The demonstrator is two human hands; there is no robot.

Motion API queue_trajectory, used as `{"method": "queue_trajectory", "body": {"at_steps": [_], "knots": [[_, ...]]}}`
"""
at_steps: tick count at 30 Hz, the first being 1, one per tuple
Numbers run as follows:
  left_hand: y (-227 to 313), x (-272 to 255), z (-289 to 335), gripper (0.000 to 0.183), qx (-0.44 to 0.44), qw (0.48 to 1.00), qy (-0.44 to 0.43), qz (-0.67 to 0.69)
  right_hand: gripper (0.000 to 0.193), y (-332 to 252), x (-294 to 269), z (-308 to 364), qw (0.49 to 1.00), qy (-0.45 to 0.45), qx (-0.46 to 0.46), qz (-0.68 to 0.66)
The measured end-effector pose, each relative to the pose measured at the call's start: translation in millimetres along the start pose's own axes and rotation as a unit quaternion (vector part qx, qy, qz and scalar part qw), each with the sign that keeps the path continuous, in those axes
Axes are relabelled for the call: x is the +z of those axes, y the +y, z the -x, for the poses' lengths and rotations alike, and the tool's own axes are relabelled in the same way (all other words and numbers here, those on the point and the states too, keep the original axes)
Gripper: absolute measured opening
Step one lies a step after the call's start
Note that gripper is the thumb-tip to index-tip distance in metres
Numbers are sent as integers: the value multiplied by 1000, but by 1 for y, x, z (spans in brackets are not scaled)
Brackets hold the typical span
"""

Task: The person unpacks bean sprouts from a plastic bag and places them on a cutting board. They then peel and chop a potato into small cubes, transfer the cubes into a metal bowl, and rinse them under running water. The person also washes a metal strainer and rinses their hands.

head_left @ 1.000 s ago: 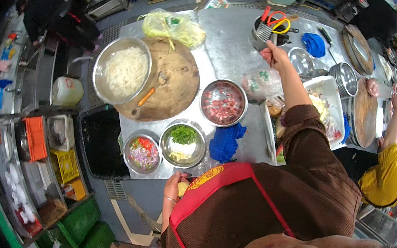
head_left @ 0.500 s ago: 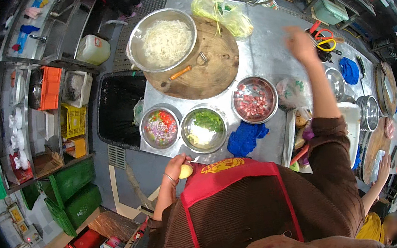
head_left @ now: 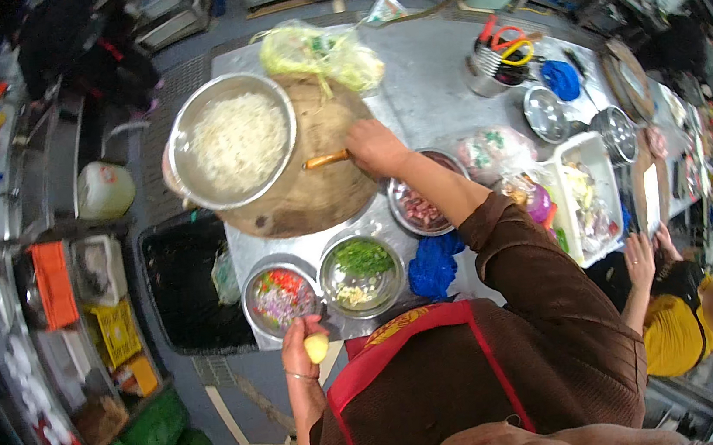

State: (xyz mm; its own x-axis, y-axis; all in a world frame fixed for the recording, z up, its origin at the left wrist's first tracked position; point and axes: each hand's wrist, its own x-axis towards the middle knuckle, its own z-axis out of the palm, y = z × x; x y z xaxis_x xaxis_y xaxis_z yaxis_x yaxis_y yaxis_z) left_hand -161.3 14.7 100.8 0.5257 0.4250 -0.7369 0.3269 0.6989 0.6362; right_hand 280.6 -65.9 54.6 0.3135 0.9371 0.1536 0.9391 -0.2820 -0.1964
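Observation:
My left hand (head_left: pixel 303 356) is closed around a pale yellow, rounded vegetable piece (head_left: pixel 316 347), near the front edge of the metal table. Reaching across the table, my right hand (head_left: pixel 377 147) has its fingers curled at the metal end of a peeler with an orange wooden handle (head_left: pixel 326 160); its head is hidden under the hand. The peeler is over a round wooden chopping board (head_left: pixel 327 199). A big steel bowl (head_left: pixel 177 168) of white shreds rests on the board's left side. Below my right forearm is a steel bowl of diced meat (head_left: pixel 421 206), partly covered.
Steel bowls of chopped red and purple vegetables (head_left: pixel 281 297) and chopped greens (head_left: pixel 365 257) stand at the front. Beside them lies a blue cloth (head_left: pixel 432 268). A white tray (head_left: pixel 604 194) and a utensil pot (head_left: pixel 485 76) stand right. A black bin (head_left: pixel 180 295) is left; another person (head_left: pixel 671 318) works right.
My right hand has swung left from beside the utensil pot to the peeler on the board. My left hand still holds the yellow piece. The whole view has shifted.

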Motion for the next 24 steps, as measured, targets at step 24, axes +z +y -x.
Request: {"method": "queue_trajectory", "body": {"at_steps": [24], "knots": [[138,5,-138,43,93,994,-31,42,72,64,-44,-105,969,102,201,-104]]}}
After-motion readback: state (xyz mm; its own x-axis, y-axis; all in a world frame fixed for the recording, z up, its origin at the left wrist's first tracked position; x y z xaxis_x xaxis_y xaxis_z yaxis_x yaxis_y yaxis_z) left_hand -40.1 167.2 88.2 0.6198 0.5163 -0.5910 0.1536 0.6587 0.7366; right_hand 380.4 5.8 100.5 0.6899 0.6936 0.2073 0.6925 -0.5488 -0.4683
